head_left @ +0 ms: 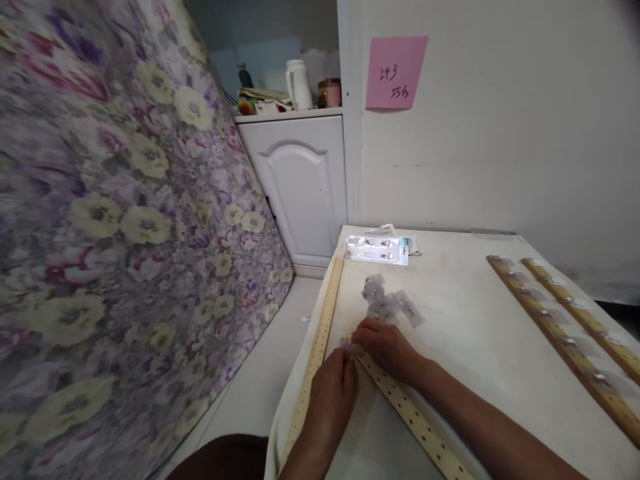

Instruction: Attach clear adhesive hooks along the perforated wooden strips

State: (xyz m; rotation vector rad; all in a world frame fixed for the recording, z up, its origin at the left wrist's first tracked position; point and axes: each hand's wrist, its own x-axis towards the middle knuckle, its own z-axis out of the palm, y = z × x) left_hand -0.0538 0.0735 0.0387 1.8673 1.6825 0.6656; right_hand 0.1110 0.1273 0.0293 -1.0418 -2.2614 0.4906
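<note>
My left hand point(334, 385) is closed, thumb and fingers pinching a small clear adhesive hook point(350, 345) at the far end of a pale perforated wooden strip point(423, 427). The fingers of my right hand point(387, 345) are closed round that same end, close to my left fingertips. The strip runs from there toward the lower right, under my right forearm. Just beyond my right hand lies a loose pile of clear adhesive hooks point(384, 303) with small metal parts. Fingers partly hide the point where hook and strip meet.
A second perforated strip point(327, 303) lies along the table's point(465, 320) left edge. Two brown strips point(555, 327) point(583, 307) bearing clear hooks are at right. Packaged hooks point(377, 250) lie at the back. A floral curtain point(125, 233) hangs at left, beside a white cabinet point(305, 187).
</note>
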